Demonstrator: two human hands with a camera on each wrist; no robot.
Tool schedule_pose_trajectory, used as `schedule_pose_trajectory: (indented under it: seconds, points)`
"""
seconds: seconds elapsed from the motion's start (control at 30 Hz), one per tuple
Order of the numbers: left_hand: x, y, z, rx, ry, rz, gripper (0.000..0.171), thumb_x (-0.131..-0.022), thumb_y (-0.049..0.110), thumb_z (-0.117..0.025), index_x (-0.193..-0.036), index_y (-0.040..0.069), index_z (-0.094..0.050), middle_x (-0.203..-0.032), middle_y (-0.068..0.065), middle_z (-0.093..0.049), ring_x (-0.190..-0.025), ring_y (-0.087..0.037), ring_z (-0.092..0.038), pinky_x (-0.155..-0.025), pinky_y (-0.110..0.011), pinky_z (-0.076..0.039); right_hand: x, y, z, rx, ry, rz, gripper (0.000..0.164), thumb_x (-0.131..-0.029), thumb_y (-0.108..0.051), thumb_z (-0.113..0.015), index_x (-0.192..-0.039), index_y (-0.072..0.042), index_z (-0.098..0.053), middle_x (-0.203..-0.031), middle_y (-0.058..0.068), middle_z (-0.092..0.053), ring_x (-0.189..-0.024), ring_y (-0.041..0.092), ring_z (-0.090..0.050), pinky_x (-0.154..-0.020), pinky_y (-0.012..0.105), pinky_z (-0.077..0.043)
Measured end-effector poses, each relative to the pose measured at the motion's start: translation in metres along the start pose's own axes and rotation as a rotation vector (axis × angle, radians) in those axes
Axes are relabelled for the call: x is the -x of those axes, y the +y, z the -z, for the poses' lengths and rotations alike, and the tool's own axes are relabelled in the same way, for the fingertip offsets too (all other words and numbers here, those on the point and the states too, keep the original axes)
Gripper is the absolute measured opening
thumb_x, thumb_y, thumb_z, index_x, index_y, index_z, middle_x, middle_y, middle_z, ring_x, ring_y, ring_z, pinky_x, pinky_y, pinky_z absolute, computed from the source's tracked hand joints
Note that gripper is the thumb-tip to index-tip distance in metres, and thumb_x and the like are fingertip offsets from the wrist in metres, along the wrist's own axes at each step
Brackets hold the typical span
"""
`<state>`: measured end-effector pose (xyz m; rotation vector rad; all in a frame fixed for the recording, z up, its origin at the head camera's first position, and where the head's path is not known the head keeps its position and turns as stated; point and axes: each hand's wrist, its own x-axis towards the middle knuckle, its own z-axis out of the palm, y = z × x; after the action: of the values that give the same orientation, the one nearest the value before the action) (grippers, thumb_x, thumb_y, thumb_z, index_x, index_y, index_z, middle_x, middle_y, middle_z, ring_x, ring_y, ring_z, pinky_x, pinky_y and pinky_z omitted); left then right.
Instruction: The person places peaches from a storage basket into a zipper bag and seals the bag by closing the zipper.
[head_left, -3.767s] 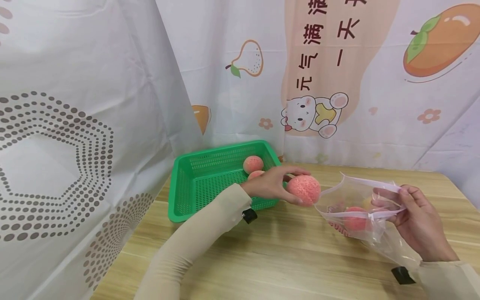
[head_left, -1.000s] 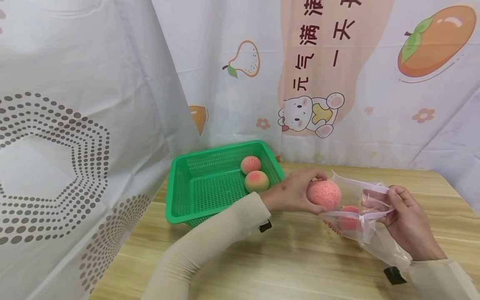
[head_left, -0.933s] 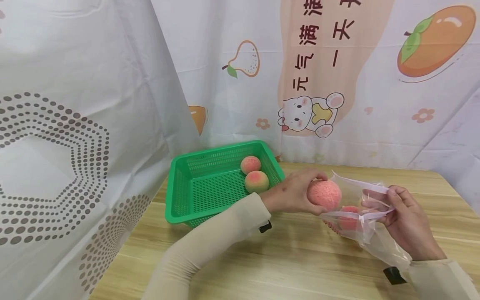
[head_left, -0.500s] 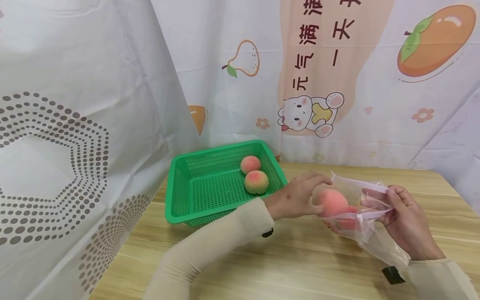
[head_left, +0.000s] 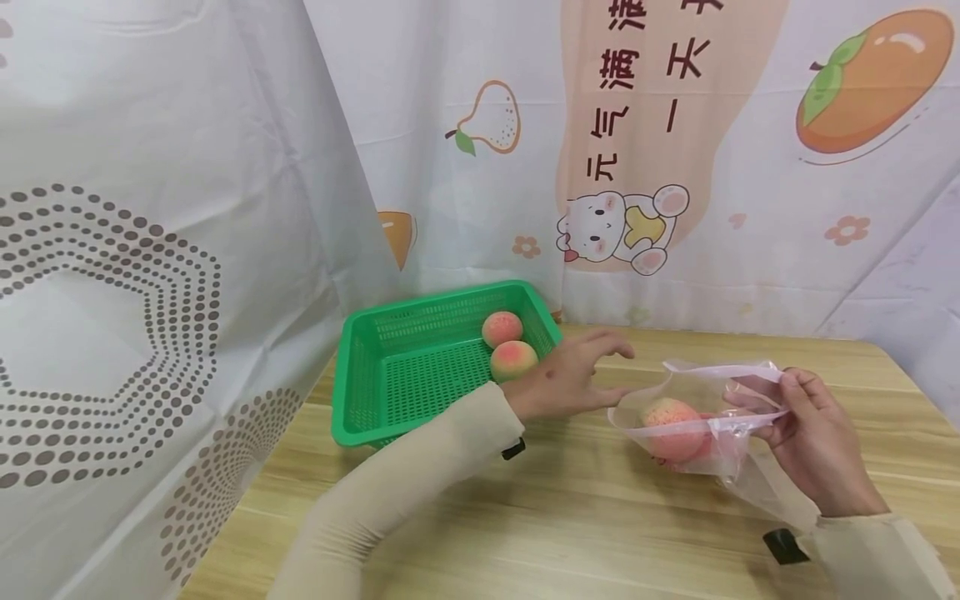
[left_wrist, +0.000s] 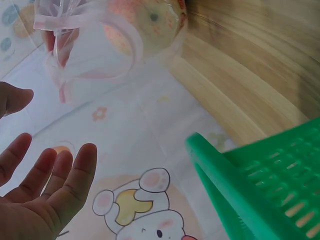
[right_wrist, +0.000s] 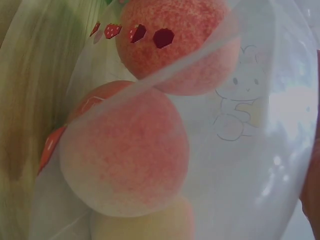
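Your left hand (head_left: 566, 377) hung over the tabletop (head_left: 570, 508) between the green basket (head_left: 420, 323) and the clear bag (head_left: 720, 372); its fingers were spread wide and held nothing; your right hand (head_left: 825, 446) pinched the bag's rim at its right end, and the bag's mouth gaped toward your left fingers; 3 peaches (right_wrist: 127, 155) showed through the plastic; 2 others lay in the basket, the front peach (head_left: 513, 358) just in front of the rear peach (head_left: 502, 330); the key relation was that both lay to the left of your left fingers, which pointed away from them toward the bag; being round, they offered no clear long axis; your left hand was far nearer them than your right.
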<state>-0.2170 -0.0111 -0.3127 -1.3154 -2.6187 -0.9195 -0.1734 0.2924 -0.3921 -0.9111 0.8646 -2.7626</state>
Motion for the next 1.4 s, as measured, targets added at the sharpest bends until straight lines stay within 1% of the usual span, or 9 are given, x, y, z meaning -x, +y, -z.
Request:
schedule_pose_trajectory:
  seconds: [0.07, 0.27, 0.5, 0.67, 0.77, 0.97, 1.2, 1.27, 1.4]
  points:
    - [0.002, -0.003, 0.001, -0.005, -0.001, 0.004, 0.039, -0.090, 0.021, -0.077, -0.123, 0.009, -0.062, -0.127, -0.001, -0.058, -0.115, -0.008, -0.053, -0.093, -0.013, -0.044, 0.000, 0.000, -0.001, 0.005, 0.013, 0.000, 0.035, -0.109, -0.009, -0.014, -0.105, 0.005, -0.046, -0.125, 0.030, -0.061, -0.111, 0.042, -0.064, -0.082, 0.044, -0.058]
    - [0.009, -0.009, 0.005, 0.022, -0.019, 0.047, 0.037, -0.091, 0.019, -0.075, -0.124, 0.010, -0.061, -0.129, 0.000, -0.057, -0.115, -0.009, -0.052, -0.085, -0.013, -0.048, -0.002, -0.001, 0.000, 0.001, -0.015, -0.005, 0.035, -0.109, -0.008, -0.013, -0.107, 0.005, -0.045, -0.127, 0.032, -0.060, -0.112, 0.043, -0.063, -0.084, 0.045, -0.056]
    - [0.014, -0.013, 0.009, 0.016, -0.004, 0.035, 0.035, -0.091, 0.017, -0.074, -0.123, 0.008, -0.062, -0.129, -0.003, -0.058, -0.115, -0.013, -0.053, -0.091, -0.022, -0.050, -0.002, 0.000, -0.001, -0.005, 0.028, 0.006, 0.033, -0.109, -0.008, -0.016, -0.105, 0.006, -0.046, -0.124, 0.031, -0.062, -0.109, 0.044, -0.065, -0.081, 0.045, -0.058]
    - [0.016, -0.016, 0.009, 0.029, -0.006, 0.039, 0.035, -0.091, 0.017, -0.074, -0.122, 0.007, -0.063, -0.130, -0.005, -0.058, -0.115, -0.016, -0.055, -0.090, -0.024, -0.051, -0.003, 0.000, -0.002, -0.016, 0.037, 0.009, 0.033, -0.109, -0.008, -0.017, -0.105, 0.006, -0.047, -0.123, 0.031, -0.062, -0.108, 0.044, -0.065, -0.082, 0.046, -0.057]
    - [0.016, -0.017, 0.008, 0.030, -0.003, 0.036, 0.034, -0.091, 0.017, -0.074, -0.122, 0.007, -0.063, -0.128, -0.005, -0.059, -0.114, -0.016, -0.055, -0.090, -0.024, -0.051, -0.003, -0.001, -0.002, -0.017, 0.038, 0.005, 0.033, -0.109, -0.009, -0.017, -0.105, 0.005, -0.047, -0.123, 0.031, -0.062, -0.109, 0.044, -0.065, -0.083, 0.046, -0.057]
    - [0.018, -0.018, 0.007, 0.039, -0.005, 0.048, 0.033, -0.091, 0.018, -0.074, -0.121, 0.007, -0.064, -0.125, -0.003, -0.060, -0.113, -0.014, -0.055, -0.085, -0.016, -0.049, -0.003, -0.002, -0.002, -0.018, 0.046, 0.007, 0.033, -0.109, -0.009, -0.017, -0.105, 0.005, -0.047, -0.123, 0.030, -0.062, -0.110, 0.044, -0.064, -0.083, 0.046, -0.057]
    - [0.017, -0.019, 0.002, 0.039, -0.055, 0.068, 0.029, -0.093, 0.019, -0.072, -0.119, 0.008, -0.067, -0.122, 0.001, -0.061, -0.112, -0.010, -0.055, -0.091, -0.021, -0.049, -0.002, -0.002, -0.002, -0.024, 0.058, 0.017, 0.034, -0.109, -0.009, -0.018, -0.105, 0.006, -0.048, -0.122, 0.031, -0.063, -0.109, 0.044, -0.064, -0.083, 0.047, -0.057]
    - [0.017, -0.019, 0.000, 0.028, -0.077, 0.072, 0.027, -0.093, 0.019, -0.072, -0.118, 0.009, -0.069, -0.120, 0.002, -0.061, -0.111, -0.007, -0.054, -0.092, -0.018, -0.048, -0.002, -0.002, -0.002, -0.030, 0.057, 0.016, 0.035, -0.109, -0.009, -0.017, -0.105, 0.006, -0.049, -0.122, 0.031, -0.063, -0.109, 0.045, -0.064, -0.083, 0.047, -0.057]
    - [0.017, -0.019, -0.005, -0.005, -0.119, 0.070, 0.024, -0.092, 0.019, -0.073, -0.114, 0.010, -0.071, -0.118, 0.002, -0.059, -0.109, -0.007, -0.053, -0.090, -0.013, -0.046, -0.002, -0.002, -0.003, -0.036, 0.063, 0.018, 0.035, -0.109, -0.009, -0.018, -0.105, 0.006, -0.049, -0.122, 0.031, -0.063, -0.108, 0.045, -0.064, -0.083, 0.048, -0.057]
